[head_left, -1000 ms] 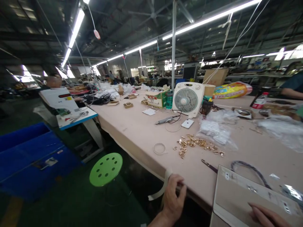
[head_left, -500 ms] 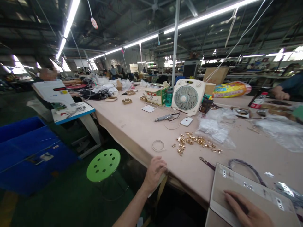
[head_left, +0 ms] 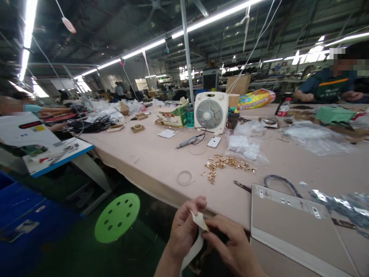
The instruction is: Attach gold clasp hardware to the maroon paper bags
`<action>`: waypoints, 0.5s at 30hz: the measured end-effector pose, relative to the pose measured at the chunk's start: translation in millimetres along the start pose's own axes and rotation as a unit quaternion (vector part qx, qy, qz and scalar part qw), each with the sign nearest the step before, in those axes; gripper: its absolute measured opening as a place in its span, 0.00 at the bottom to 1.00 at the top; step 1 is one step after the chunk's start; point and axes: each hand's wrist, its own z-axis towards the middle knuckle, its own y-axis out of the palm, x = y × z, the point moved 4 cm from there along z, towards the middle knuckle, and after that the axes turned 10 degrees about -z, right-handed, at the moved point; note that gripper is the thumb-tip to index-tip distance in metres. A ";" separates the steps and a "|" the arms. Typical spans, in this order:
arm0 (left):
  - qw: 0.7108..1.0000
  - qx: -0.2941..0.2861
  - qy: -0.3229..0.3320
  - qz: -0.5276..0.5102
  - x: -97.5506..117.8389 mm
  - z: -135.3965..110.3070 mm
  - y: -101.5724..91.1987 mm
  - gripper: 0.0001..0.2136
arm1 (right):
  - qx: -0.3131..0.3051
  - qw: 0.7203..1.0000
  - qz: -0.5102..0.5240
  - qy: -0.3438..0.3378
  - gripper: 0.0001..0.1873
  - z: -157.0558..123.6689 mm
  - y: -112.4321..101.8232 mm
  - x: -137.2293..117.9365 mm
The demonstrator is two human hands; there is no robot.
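Close to the table's front edge, my left hand [head_left: 183, 229] is closed on a pale, narrow strip [head_left: 198, 220] of paper or tape. My right hand [head_left: 230, 240] pinches the same strip near its folded upper end. Its lower length curls down between the hands and out past the bottom edge. A beige flat bag [head_left: 294, 219] lies to the right of my hands, with small metal fittings under clear film along its top. Behind it, a wrapped, curved handle [head_left: 281, 179] rests on the table, and a dark strap [head_left: 242, 186] sticks out to the left.
Gold metal fittings [head_left: 220, 163] are scattered ahead, near a coiled thin cord [head_left: 184, 177]. Farther back are a grey hand tool [head_left: 187, 142], a phone [head_left: 213, 142], a fan [head_left: 211, 113] and plastic bags [head_left: 245, 144]. A green stool [head_left: 118, 217] stands left. Co-workers sit at both sides.
My right hand has left the beige bag and come over to my left hand, and it now grips the pale strip too. The strip is raised into view. The camera has turned right.
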 end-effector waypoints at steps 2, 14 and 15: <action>0.998 0.013 0.001 -0.054 3.1 -1.6 3.8 0.07 | 0.009 0.999 0.018 0.030 0.09 -7.9 3.4 4.3; 0.964 0.083 0.108 -0.228 64.3 28.4 -8.9 0.12 | -0.003 0.995 -0.097 0.002 0.08 -62.9 41.1 80.8; 0.965 0.084 0.121 -0.216 70.3 31.2 -8.6 0.12 | -0.011 0.994 -0.105 0.003 0.09 -66.3 46.3 88.7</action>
